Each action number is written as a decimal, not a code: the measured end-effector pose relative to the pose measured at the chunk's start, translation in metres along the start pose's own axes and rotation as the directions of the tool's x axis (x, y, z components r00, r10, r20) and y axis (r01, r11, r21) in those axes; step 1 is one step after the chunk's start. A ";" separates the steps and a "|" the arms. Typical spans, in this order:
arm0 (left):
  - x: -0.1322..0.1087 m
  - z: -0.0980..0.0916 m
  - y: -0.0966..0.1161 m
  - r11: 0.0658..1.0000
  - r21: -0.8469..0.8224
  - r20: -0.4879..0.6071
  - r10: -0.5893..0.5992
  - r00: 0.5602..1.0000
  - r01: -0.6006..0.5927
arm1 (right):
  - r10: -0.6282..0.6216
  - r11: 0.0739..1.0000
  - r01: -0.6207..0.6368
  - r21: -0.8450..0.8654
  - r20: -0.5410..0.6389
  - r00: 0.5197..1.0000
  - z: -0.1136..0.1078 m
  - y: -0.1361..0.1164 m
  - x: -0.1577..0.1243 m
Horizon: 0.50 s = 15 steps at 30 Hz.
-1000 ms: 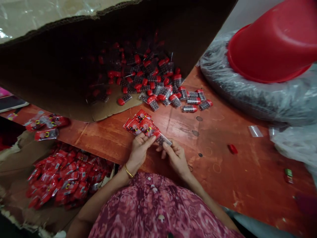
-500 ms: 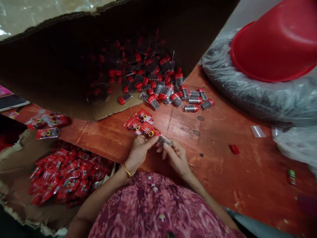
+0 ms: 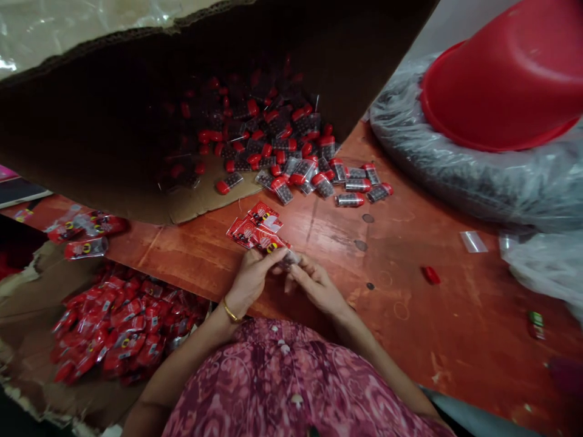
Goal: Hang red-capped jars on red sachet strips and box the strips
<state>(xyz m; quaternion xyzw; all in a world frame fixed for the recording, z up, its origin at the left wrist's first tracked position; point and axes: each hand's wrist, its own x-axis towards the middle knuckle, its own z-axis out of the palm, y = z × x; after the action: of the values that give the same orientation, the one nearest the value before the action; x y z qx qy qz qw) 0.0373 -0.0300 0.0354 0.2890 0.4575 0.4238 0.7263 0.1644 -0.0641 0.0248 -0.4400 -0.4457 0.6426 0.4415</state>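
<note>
Just above the table's near edge, my two hands meet around a small clear pack (image 3: 290, 258) with dark contents. My left hand (image 3: 252, 276) is closed, thumb on top, pinching the pack's left end together with a red printed card (image 3: 271, 244). From the right, my right hand (image 3: 316, 284) pinches the other end between thumb and fingers. The fingers partly cover both items, so I cannot tell how far the card lies in the pack. Several red printed cards (image 3: 248, 230) lie overlapped on the table just beyond my left hand.
A tipped cardboard box (image 3: 191, 209) spills red-capped clear packs (image 3: 350, 199) onto the red-brown table (image 3: 410, 255). Lower left, an open carton (image 3: 27, 309) holds many red packs (image 3: 109, 321). A red bucket (image 3: 496, 85) rests on a plastic-wrapped bundle (image 3: 432, 164). A red cap (image 3: 430, 275) lies right.
My hands have drawn closer together, the right one moving left. The pack has shifted slightly left, and less of the red card's face shows. Loose cards stay put.
</note>
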 end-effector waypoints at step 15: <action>-0.027 -0.043 0.018 0.983 0.030 -0.218 -0.171 0.961 0.182 | -0.356 0.514 0.175 -0.840 -0.023 0.934 -0.016 -0.014 0.034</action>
<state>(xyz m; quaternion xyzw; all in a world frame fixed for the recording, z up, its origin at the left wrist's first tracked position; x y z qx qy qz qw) -0.0142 -0.0437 0.0429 0.2177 0.5677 0.3745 0.7000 0.1750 -0.0257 0.0291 -0.5808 -0.7113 0.2365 0.3175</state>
